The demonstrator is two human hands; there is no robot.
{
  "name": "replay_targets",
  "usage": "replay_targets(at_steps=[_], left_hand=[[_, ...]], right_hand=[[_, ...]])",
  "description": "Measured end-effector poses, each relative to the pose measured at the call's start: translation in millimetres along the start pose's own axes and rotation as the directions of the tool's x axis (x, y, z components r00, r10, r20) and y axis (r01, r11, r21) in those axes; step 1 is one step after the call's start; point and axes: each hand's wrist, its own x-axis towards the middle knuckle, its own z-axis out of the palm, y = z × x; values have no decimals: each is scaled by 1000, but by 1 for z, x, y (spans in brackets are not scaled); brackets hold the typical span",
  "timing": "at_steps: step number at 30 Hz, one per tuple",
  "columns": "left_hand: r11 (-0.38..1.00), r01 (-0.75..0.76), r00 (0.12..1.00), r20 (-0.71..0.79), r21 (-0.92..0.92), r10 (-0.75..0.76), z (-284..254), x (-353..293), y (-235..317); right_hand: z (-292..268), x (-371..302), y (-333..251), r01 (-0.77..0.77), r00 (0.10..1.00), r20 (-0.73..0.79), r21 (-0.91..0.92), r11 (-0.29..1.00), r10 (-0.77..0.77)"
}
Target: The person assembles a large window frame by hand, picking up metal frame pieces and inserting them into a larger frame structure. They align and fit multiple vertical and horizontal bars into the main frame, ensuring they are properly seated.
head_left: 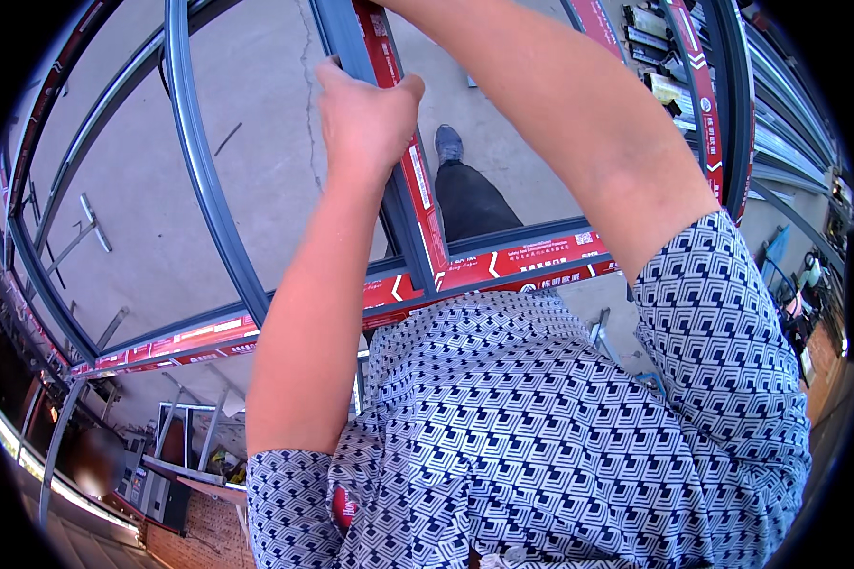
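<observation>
A large dark grey metal window frame (203, 171), partly covered with red printed protective film, lies in front of me at waist height. My left hand (368, 116) is closed around its middle bar (410, 228), the thumb over the red film side and the fingers curling over the other edge. Part of that grip is hidden by the back of the hand. My right forearm (579, 114) stretches forward over the frame toward the same bar's far end. The right hand itself lies beyond the top edge of the picture.
My shoe (449, 144) shows on the concrete floor through the right-hand opening. Stacked metal profiles (797, 104) lie at the right. Another person (95, 460), blurred, is at the lower left, near a grey machine (150, 488). A metal stand (95, 223) is seen through the frame.
</observation>
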Motion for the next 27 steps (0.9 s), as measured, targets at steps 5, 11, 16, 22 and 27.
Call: replay_targets(at_steps=[5, 11, 16, 22, 27], left_hand=[[986, 119, 990, 90, -120, -108, -7, 6, 11], [985, 159, 984, 95, -63, -153, -11, 2, 19], [983, 180, 978, 109, -27, -176, -16, -2, 30], [986, 165, 983, 93, -39, -161, -13, 0, 25], [985, 157, 986, 60, -72, -153, -3, 4, 19]], right_hand=[[-1, -1, -11, -8, 1000, 1, 10, 1000, 8], [7, -3, -3, -24, 1000, -2, -67, 997, 24], [-3, -12, 4, 47, 999, -14, -194, 980, -51], [-2, -49, 8, 114, 993, -2, -230, 966, -117], [-8, -68, 3, 51, 996, 87, -268, 962, -28]])
